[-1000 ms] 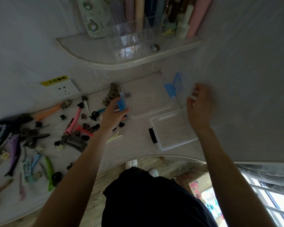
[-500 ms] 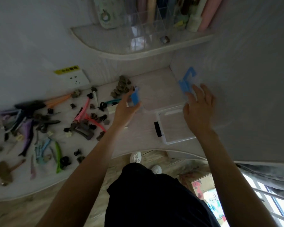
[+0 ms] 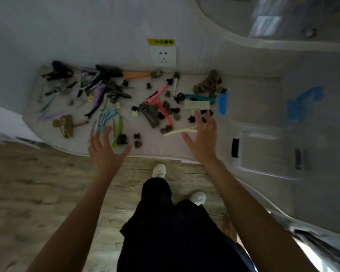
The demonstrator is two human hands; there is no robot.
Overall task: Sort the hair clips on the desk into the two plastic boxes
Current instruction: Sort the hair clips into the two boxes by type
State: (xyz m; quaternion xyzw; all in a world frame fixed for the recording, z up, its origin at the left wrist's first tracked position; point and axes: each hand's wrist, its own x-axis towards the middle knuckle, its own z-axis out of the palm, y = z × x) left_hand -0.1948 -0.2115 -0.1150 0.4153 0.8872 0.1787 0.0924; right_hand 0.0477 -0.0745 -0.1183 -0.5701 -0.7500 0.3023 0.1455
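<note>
Several hair clips lie scattered over the white desk (image 3: 155, 148): a pink clip (image 3: 156, 95), a cream clip (image 3: 180, 131), a green clip (image 3: 118, 130), a dark grey clip (image 3: 150, 115) and a brown heap of small claws (image 3: 209, 83). Two clear plastic boxes stand at the right, one with blue latches (image 3: 253, 99), one with black latches (image 3: 269, 152). My left hand (image 3: 104, 152) hovers with fingers spread at the desk's front edge near the green clip. My right hand (image 3: 202, 140) hovers spread over the cream clip. Neither holds anything.
A wall socket (image 3: 163, 55) with a yellow label sits behind the clips. A curved shelf (image 3: 263, 40) hangs at the upper right. Wooden floor, my dark trousers and white shoes (image 3: 159, 170) are below the desk edge.
Both hands have left the blue-latched box and moved left to hover with fingers spread above the clips. The view has swung left, so the boxes sit at the right now.
</note>
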